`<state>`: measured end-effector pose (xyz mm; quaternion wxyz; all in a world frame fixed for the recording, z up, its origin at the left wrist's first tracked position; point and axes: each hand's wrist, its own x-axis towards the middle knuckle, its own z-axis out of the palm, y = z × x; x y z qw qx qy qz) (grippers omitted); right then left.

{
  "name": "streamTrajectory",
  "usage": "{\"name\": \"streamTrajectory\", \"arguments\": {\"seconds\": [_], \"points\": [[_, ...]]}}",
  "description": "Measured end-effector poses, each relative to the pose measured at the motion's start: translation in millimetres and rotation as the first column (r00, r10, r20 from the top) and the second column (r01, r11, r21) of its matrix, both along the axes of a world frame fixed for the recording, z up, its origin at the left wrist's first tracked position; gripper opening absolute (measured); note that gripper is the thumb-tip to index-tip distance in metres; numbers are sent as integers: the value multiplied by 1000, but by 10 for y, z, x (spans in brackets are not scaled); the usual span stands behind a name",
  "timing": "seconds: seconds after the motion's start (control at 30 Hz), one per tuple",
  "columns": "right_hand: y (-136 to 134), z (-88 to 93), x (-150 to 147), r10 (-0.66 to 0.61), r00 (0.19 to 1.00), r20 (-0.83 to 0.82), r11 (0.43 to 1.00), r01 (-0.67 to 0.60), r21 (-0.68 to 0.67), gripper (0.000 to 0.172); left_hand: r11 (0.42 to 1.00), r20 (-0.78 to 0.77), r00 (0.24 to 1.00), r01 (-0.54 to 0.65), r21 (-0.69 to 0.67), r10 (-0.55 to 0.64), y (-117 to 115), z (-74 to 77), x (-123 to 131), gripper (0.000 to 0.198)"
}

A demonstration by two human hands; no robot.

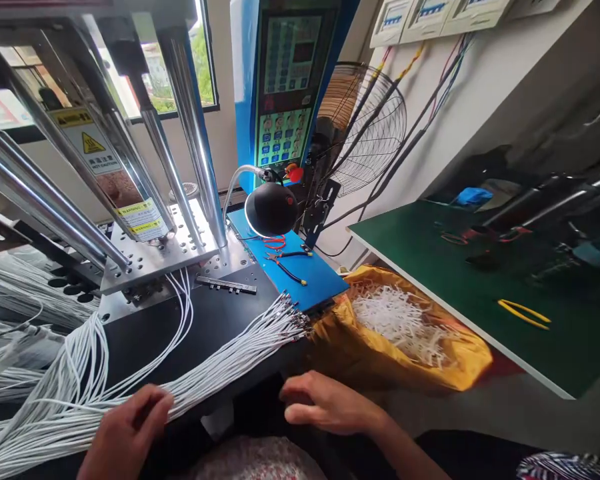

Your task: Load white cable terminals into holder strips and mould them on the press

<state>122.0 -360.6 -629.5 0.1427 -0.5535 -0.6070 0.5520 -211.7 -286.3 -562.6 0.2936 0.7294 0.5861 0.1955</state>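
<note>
My left hand [130,432] is at the lower left, at the near edge of a thick bundle of white cables [230,367]. Its fingers are loosely curled with a gap to the thumb, and nothing shows in them. Across a dark worktop [215,320] the bundle stretches to small metal ends [295,320]. My right hand [330,403] hangs in front of the worktop edge, thumb and fingers apart, holding nothing. A few white cables [183,300] run under the press plate [155,270]. A metal strip fixture [226,285] lies beside them.
Cutting pliers [290,267] lie on a blue mat [315,283] under a black lamp [273,210]. A yellow bag [380,340] holds white plastic scraps [395,313]. Yellow tweezers [523,313] rest on the green table [455,280]. A control panel [287,93] and fan [370,127] stand behind.
</note>
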Motion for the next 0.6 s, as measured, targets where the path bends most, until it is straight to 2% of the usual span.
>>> {"name": "streamTrajectory", "arguments": {"seconds": [0.03,0.07,0.1,0.2,0.27,0.33,0.4,0.5,0.6], "points": [[43,95,-36,18,982,-186,1000,-21,-12,23,996,-44,995,85,-4,-85,107,-36,119,30],[96,161,-84,-20,946,-322,1000,18,-11,24,990,-98,986,138,28,-135,217,-75,253,25],[156,198,-134,-95,916,-389,994,105,3,24,980,-161,970,192,46,-182,318,-116,391,21],[320,168,-231,-305,887,-347,914,374,155,26,942,-366,879,336,22,-305,512,-234,716,13],[387,96,-239,-335,891,-307,878,413,242,25,907,-413,820,420,-34,-396,555,-295,795,17],[417,36,-233,-326,897,-299,866,410,286,26,885,-358,819,463,-49,-448,574,-328,779,24],[428,3,-238,-333,898,-286,850,418,321,27,899,-240,869,437,-36,-433,595,-332,726,28],[431,-12,-276,-352,899,-262,832,428,352,27,933,-18,936,348,-97,-351,633,-308,672,35],[420,-27,-330,-373,898,-232,811,437,389,27,928,200,953,273,-254,-226,663,-288,671,36]]}}
